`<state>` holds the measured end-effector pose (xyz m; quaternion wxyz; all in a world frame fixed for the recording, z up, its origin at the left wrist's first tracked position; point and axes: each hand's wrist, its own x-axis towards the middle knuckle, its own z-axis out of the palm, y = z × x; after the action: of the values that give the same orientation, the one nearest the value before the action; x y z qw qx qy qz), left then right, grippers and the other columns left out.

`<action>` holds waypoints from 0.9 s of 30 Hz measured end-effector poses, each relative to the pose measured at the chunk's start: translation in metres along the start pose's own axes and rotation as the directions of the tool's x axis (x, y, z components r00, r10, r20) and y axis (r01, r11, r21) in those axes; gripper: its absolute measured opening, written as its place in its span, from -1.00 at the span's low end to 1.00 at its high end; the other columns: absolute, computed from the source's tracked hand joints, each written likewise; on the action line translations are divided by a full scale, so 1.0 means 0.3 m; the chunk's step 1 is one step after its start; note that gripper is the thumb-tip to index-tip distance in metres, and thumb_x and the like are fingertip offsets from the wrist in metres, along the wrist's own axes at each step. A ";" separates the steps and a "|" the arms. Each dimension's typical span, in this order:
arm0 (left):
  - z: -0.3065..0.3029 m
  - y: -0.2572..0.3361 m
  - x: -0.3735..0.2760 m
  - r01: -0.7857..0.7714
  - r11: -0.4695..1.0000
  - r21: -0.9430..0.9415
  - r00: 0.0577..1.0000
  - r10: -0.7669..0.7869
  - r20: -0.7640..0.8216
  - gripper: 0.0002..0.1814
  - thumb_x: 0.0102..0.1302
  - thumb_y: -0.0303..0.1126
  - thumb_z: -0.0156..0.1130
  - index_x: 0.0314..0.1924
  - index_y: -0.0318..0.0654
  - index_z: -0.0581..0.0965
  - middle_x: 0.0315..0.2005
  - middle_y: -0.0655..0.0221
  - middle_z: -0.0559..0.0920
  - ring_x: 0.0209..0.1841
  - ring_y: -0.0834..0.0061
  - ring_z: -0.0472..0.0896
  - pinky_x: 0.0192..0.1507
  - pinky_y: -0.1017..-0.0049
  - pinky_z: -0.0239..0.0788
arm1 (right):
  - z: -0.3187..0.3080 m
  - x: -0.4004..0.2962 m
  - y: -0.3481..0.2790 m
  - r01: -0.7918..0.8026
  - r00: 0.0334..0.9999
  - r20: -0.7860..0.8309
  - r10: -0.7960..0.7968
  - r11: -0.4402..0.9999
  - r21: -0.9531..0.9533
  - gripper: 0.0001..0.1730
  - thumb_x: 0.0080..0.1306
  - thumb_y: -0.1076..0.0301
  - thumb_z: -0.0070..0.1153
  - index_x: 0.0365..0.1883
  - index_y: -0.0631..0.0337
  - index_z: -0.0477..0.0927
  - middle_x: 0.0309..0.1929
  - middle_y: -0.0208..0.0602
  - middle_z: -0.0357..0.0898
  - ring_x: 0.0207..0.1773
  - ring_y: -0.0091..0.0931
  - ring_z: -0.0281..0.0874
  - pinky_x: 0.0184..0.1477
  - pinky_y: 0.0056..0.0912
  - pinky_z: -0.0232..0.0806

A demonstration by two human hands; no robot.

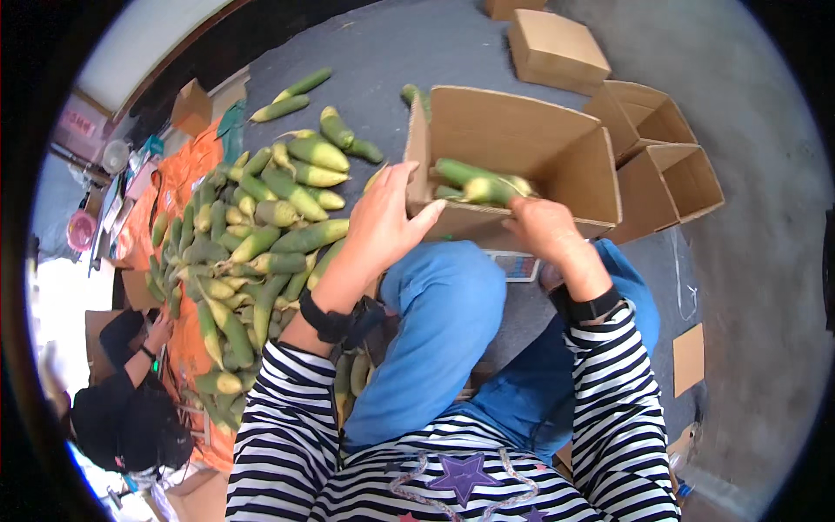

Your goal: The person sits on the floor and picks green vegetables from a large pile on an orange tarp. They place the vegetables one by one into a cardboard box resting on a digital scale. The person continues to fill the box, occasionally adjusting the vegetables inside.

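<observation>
An uncovered cardboard box [509, 121] stands before my knees, with a few green radishes [486, 186] lying inside near its front wall. My left hand [391, 209] rests at the box's left front corner, fingers and thumb about its edge. At the front rim, toward the right, is my right hand [546, 228], its fingers reaching over the edge beside the pale end of a radish; whether it grips the rim or the radish cannot be told. A large heap of green radishes [261, 245] spreads to the left of my left hand.
Empty cardboard boxes [685, 186] stand at the right, with a closed one [558, 49] behind. Loose radishes [293, 98] lie on the grey floor covering. An orange sheet [199, 156] extends under the heap. Another person [130, 411] in black is at the lower left.
</observation>
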<state>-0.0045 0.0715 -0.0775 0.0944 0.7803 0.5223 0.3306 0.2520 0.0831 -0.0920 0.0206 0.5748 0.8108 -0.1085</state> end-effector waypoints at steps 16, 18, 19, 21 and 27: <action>-0.106 -0.581 -1.022 0.701 0.583 0.412 0.556 -0.807 0.197 -0.58 0.13 -0.22 0.32 -0.09 -0.33 0.47 0.01 0.04 0.47 0.00 0.01 0.49 -0.01 0.15 0.39 | -0.009 -0.007 -0.003 0.059 0.997 -0.054 -0.056 0.996 0.060 -0.70 0.26 0.24 0.15 -0.16 0.25 0.51 -0.21 0.01 0.60 -0.12 -0.07 0.57 -0.12 -0.04 0.40; -0.103 -0.664 -0.985 0.600 0.612 0.515 0.640 -0.754 0.151 -0.58 0.10 -0.25 0.32 -0.10 -0.31 0.46 0.06 0.06 0.45 0.09 0.05 0.44 0.02 0.14 0.37 | -0.002 -0.009 0.003 0.047 0.996 -0.073 -0.042 0.996 0.071 -0.73 0.24 0.28 0.18 -0.15 0.22 0.53 -0.20 -0.02 0.61 -0.10 -0.08 0.57 -0.10 -0.08 0.39; -0.100 -0.708 -0.963 0.552 0.616 0.563 0.687 -0.718 0.111 -0.60 0.10 -0.28 0.31 -0.10 -0.30 0.46 0.06 0.08 0.45 0.13 0.06 0.42 0.05 0.14 0.36 | -0.002 -0.007 -0.003 0.044 0.996 -0.082 -0.038 0.996 0.076 -0.73 0.23 0.30 0.19 -0.15 0.21 0.54 -0.20 -0.04 0.62 -0.09 -0.09 0.56 -0.08 -0.10 0.39; -0.078 -0.804 -0.897 0.446 0.614 0.651 0.781 -0.623 0.052 -0.63 0.10 -0.32 0.29 -0.10 -0.29 0.47 0.08 0.11 0.45 0.21 0.10 0.37 0.10 0.15 0.32 | -0.014 -0.006 -0.027 0.032 0.997 -0.079 -0.025 0.995 0.093 -0.75 0.23 0.32 0.19 -0.16 0.22 0.54 -0.21 -0.06 0.61 -0.09 -0.10 0.56 -0.09 -0.10 0.38; -0.044 -1.093 -0.729 0.154 0.525 0.837 0.897 -0.429 0.105 -0.53 0.21 -0.47 0.15 0.15 -0.29 0.40 0.21 0.09 0.40 0.28 0.13 0.34 0.25 0.21 0.21 | -0.030 0.006 -0.046 0.016 0.997 -0.072 -0.007 0.991 0.130 -0.76 0.24 0.35 0.17 -0.16 0.25 0.54 -0.22 -0.04 0.61 -0.11 -0.09 0.56 -0.09 -0.13 0.38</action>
<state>-0.3110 0.0201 -0.3202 -0.1405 0.6757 0.7183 -0.0878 0.2392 0.0823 -0.0815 -0.0464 0.5738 0.8054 -0.1409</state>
